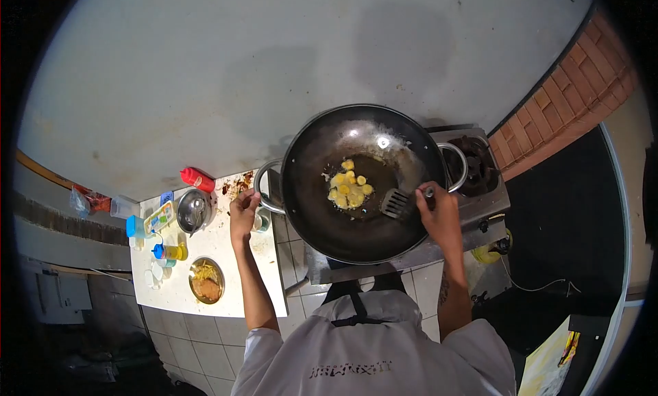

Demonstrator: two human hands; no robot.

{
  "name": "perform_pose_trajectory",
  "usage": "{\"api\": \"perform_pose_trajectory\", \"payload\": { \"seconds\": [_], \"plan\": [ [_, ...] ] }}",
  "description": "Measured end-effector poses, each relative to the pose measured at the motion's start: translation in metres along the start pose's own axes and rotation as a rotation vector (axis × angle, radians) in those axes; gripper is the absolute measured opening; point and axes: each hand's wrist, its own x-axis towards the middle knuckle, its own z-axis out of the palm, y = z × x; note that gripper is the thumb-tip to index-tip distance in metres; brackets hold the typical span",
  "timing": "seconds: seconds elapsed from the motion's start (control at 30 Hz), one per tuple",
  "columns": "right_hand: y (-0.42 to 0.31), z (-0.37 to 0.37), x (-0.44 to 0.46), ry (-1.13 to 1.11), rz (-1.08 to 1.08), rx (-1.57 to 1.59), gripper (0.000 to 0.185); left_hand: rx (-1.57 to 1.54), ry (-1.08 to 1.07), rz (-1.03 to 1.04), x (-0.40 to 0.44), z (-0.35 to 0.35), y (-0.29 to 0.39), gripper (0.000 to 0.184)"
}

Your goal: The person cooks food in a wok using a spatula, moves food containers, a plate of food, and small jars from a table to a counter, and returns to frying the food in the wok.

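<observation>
A large dark wok sits on the stove in front of me. Yellow round slices of food lie clustered in a little oil at its middle. My left hand has its fingers closed at the wok's left loop handle. In my right hand is a slotted spatula, gripped by its handle. The spatula's head rests inside the wok, to the right of the slices. My right hand is over the wok's right side, below the right loop handle.
On the white table at left are a metal bowl, a plate of food, a red bottle and a blue-capped oil bottle. A bare burner is right of the wok. A grey wall stands behind.
</observation>
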Motion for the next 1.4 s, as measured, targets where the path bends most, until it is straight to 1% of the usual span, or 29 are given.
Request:
{"api": "perform_pose_trajectory", "payload": {
  "seconds": [0.03, 0.07, 0.13, 0.17, 0.2, 0.23, 0.27, 0.33, 0.37, 0.43, 0.5, 0.57, 0.6, 0.67, 0.7, 0.8, 0.87, 0.9, 1.03, 1.1, 1.23, 1.3, 1.33, 1.4],
  "plan": [
    [0.004, 0.005, 0.000, 0.021, -0.046, -0.029, 0.010, 0.015, 0.016, -0.005, -0.001, 0.000, 0.003, 0.031],
    [0.007, 0.005, -0.001, 0.017, -0.047, -0.024, 0.010, 0.032, 0.034, -0.011, -0.003, 0.000, 0.006, 0.032],
    [0.000, -0.002, 0.001, 0.053, 0.014, 0.141, 0.009, 0.026, 0.038, -0.008, -0.005, 0.001, 0.005, 0.034],
    [-0.004, -0.009, 0.001, 0.051, 0.011, 0.144, 0.009, 0.008, 0.059, 0.007, -0.006, 0.003, 0.005, 0.033],
    [-0.006, -0.017, 0.002, 0.016, 0.018, 0.095, 0.009, -0.007, 0.078, 0.028, -0.005, 0.004, 0.006, 0.033],
    [-0.007, -0.021, 0.003, -0.015, 0.025, 0.046, 0.009, 0.052, 0.108, 0.045, -0.005, 0.006, 0.006, 0.032],
    [-0.005, -0.019, 0.003, -0.006, 0.021, 0.051, 0.009, 0.054, 0.107, 0.056, -0.004, 0.006, 0.008, 0.032],
    [0.005, -0.008, 0.001, -0.043, -0.089, -0.007, 0.009, 0.171, 0.144, 0.091, -0.009, 0.011, 0.014, 0.028],
    [0.008, -0.004, -0.001, -0.051, -0.020, 0.080, 0.009, 0.171, 0.143, 0.089, -0.011, 0.013, 0.014, 0.028],
    [0.006, -0.010, -0.002, -0.020, 0.009, 0.103, 0.009, 0.234, 0.183, 0.113, -0.012, 0.014, 0.015, 0.029],
    [0.003, -0.016, -0.004, 0.018, 0.041, 0.123, 0.009, 0.213, 0.169, 0.117, -0.010, 0.010, 0.012, 0.029],
    [0.000, -0.022, -0.006, -0.019, 0.013, -0.042, 0.010, 0.141, 0.121, 0.118, -0.007, 0.010, 0.008, 0.029],
    [0.004, -0.018, -0.006, -0.016, 0.009, -0.043, 0.010, 0.138, 0.122, 0.121, -0.009, 0.010, 0.012, 0.029],
    [0.015, 0.000, -0.006, -0.018, -0.014, 0.068, 0.011, 0.235, 0.096, 0.044, -0.011, 0.008, 0.023, 0.035],
    [-0.001, -0.006, -0.006, -0.042, 0.043, 0.018, 0.011, 0.235, 0.097, 0.050, -0.009, 0.006, 0.019, 0.035],
    [-0.013, -0.020, -0.006, -0.001, 0.010, 0.011, 0.010, 0.187, 0.051, 0.078, -0.003, 0.002, 0.008, 0.034],
    [0.004, -0.012, -0.007, 0.005, -0.009, -0.010, 0.010, 0.207, 0.106, 0.140, -0.003, 0.002, 0.007, 0.030],
    [0.006, -0.009, -0.006, 0.007, -0.025, -0.030, 0.010, 0.226, 0.094, 0.174, -0.001, 0.002, 0.007, 0.029],
    [0.003, -0.006, -0.007, 0.065, -0.043, 0.032, 0.009, 0.258, 0.104, 0.156, -0.004, 0.003, 0.010, 0.029],
    [0.000, -0.013, -0.006, 0.116, 0.007, 0.101, 0.009, 0.253, 0.110, 0.176, -0.005, 0.003, 0.011, 0.029],
    [0.015, -0.007, -0.011, 0.132, 0.036, 0.024, 0.010, 0.309, 0.068, 0.104, -0.005, 0.003, 0.012, 0.033],
    [0.022, 0.013, -0.019, 0.201, 0.070, 0.091, 0.011, 0.306, 0.114, 0.200, -0.002, 0.002, 0.001, 0.032],
    [0.021, 0.020, -0.021, 0.200, 0.070, 0.091, 0.011, 0.306, 0.114, 0.198, -0.002, 0.003, 0.000, 0.032],
    [0.015, 0.037, -0.025, 0.209, 0.095, 0.308, 0.011, 0.273, 0.108, 0.208, -0.002, 0.003, -0.001, 0.034]
  ]
}}
